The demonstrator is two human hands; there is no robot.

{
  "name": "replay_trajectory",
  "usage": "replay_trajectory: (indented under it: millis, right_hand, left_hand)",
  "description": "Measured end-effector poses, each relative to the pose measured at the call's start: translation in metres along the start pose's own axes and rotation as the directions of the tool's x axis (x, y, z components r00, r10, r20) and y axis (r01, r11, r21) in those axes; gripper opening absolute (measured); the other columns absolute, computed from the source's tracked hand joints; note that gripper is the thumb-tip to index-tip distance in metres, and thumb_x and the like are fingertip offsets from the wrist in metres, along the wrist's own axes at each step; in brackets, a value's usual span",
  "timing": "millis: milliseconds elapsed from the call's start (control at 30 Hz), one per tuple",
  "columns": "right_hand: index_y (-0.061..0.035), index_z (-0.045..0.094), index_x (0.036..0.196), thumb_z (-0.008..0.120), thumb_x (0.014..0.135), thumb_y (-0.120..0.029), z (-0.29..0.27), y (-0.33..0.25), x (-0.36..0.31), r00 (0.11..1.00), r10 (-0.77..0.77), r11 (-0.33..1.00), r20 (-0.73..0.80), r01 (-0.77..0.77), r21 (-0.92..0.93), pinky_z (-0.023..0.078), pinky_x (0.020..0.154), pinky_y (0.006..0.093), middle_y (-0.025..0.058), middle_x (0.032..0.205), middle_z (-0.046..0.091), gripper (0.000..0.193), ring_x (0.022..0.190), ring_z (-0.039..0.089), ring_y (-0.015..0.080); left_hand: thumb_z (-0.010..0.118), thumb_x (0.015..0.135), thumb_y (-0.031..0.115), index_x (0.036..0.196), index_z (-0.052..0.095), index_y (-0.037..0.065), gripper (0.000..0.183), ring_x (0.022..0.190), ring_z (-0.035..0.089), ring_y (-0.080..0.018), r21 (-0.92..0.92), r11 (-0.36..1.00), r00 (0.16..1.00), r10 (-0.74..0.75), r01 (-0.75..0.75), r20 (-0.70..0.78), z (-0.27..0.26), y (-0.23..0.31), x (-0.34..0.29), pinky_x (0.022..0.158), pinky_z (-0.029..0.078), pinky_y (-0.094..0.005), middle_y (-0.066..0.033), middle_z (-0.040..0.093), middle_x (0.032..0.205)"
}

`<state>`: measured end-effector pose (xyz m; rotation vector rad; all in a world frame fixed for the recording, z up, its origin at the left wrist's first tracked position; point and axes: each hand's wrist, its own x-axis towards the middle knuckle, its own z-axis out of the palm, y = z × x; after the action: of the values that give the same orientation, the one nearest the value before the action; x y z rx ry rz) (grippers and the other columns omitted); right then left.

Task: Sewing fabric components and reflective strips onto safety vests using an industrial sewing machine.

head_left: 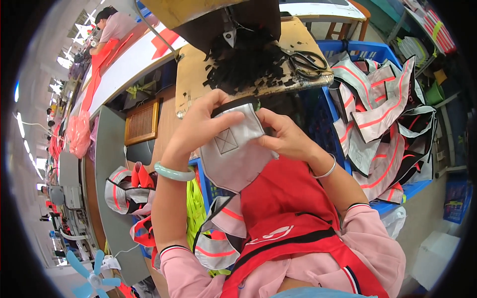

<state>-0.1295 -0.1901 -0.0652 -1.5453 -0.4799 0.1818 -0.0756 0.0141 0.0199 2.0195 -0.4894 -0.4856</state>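
Note:
My left hand [211, 121] and my right hand [285, 133] pinch the upper end of a light grey sewn fabric piece [236, 161]. It has black binding along its edge and a stitched square with a cross in it. My left thumb lies on its front, and my right fingers grip its right corner. The piece hangs down over my red apron [293, 198]. Just beyond my hands stands a worn wooden machine bed [194, 64] with a heap of black scraps [243, 62] on it. Above the heap is a pointed metal machine part [229, 37].
Black-handled scissors [308, 64] lie at the bed's right. A blue crate [392, 49] on the right overflows with grey strips [377, 119] striped in pink. More striped pieces [130, 191] hang at the left, near a grey panel [117, 238]. Another person [117, 27] works far left.

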Motion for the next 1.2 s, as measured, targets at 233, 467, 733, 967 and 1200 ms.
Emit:
replay_trajectory:
  millis: [233, 467, 733, 967, 1200]
  right_hand:
    - [-0.0004, 0.056, 0.112, 0.058, 0.092, -0.018, -0.046, -0.009, 0.040, 0.987, -0.022, 0.960, -0.160, 0.066, 0.272, 0.046, 0.087, 0.0266, 0.0056, 0.107, 0.061, 0.027, 0.097, 0.058, 0.0121]
    - [-0.0002, 0.064, 0.098, 0.064, 0.087, -0.018, -0.058, -0.020, 0.095, 0.965, -0.068, 0.998, -0.254, 0.070, -0.002, 0.045, 0.066, 0.0190, -0.0009, 0.084, 0.062, 0.020, 0.074, 0.055, 0.0042]
    - [-0.0017, 0.061, 0.088, 0.062, 0.088, -0.020, -0.067, -0.009, 0.110, 0.970, -0.062, 0.993, -0.234, 0.037, -0.109, 0.036, 0.053, 0.0185, -0.0060, 0.070, 0.053, 0.018, 0.062, 0.045, 0.0014]
    - [-0.0029, 0.059, 0.089, 0.059, 0.089, -0.020, -0.067, -0.004, 0.120, 0.983, 0.020, 0.998, -0.182, -0.008, 0.068, 0.034, 0.054, 0.0183, -0.0063, 0.069, 0.049, 0.017, 0.061, 0.042, 0.0017]
    - [-0.0048, 0.058, 0.086, 0.059, 0.089, -0.020, -0.065, 0.008, 0.131, 0.965, 0.048, 0.973, -0.260, 0.013, 0.230, 0.035, 0.056, 0.0190, -0.0055, 0.070, 0.050, 0.015, 0.062, 0.042, 0.0027]
  left_hand:
    - [0.068, 0.082, 0.019, 0.098, 0.066, -0.004, 0.027, 0.076, 0.056, -0.0073, -0.083, 0.995, 0.971, 0.033, -0.055, -0.236, -0.002, 0.002, 0.034, 0.068, 0.044, -0.0214, -0.0026, 0.065, 0.083]
    - [0.072, 0.080, 0.015, 0.097, 0.067, -0.003, 0.026, 0.072, 0.056, -0.0049, -0.116, 0.992, 0.951, 0.019, -0.057, -0.307, -0.016, -0.010, 0.059, 0.067, 0.045, -0.0199, -0.0007, 0.065, 0.082]
    - [0.071, 0.078, 0.017, 0.103, 0.065, -0.005, 0.033, 0.075, 0.057, -0.0073, -0.204, 0.977, 0.975, -0.106, 0.064, -0.198, -0.025, -0.007, 0.072, 0.067, 0.045, -0.0207, -0.0037, 0.065, 0.086]
    - [0.072, 0.078, 0.016, 0.105, 0.063, -0.006, 0.037, 0.076, 0.058, -0.0080, -0.264, 0.964, 0.971, -0.093, 0.033, -0.220, -0.032, -0.017, 0.083, 0.068, 0.046, -0.0206, -0.0045, 0.065, 0.088]
    - [0.072, 0.078, 0.013, 0.108, 0.061, -0.007, 0.037, 0.077, 0.059, -0.0095, -0.379, 0.925, 0.972, -0.119, 0.033, -0.205, -0.033, -0.018, 0.098, 0.070, 0.047, -0.0211, -0.0059, 0.064, 0.090]
